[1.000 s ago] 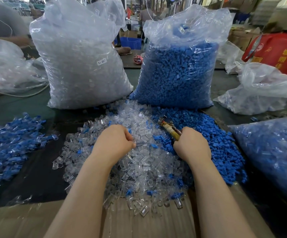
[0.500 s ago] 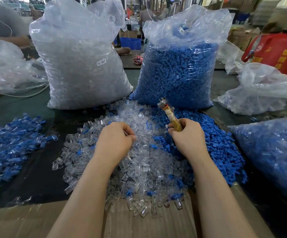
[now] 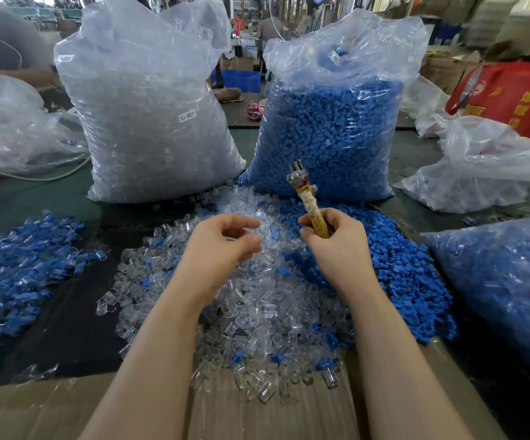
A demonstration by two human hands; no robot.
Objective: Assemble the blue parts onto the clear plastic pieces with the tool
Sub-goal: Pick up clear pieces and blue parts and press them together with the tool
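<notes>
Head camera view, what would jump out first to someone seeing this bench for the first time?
Two tall plastic sacks at the back: the clear-piece sack on the left, the blue-part sack right of it. In front, a loose clear pile meets a blue pile. Above them the right hand grips a tape-wrapped tool upright, beside the left hand.

Tool [image 3: 307,198] raised upright; left hand [image 3: 222,246] lifted.

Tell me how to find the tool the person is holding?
Look at the big bag of blue parts standing at the back. Just in front of it the right hand grips a thin stick, the tool. It is the only yellowish thing there, with a shiny metal tip pointing up.
</notes>
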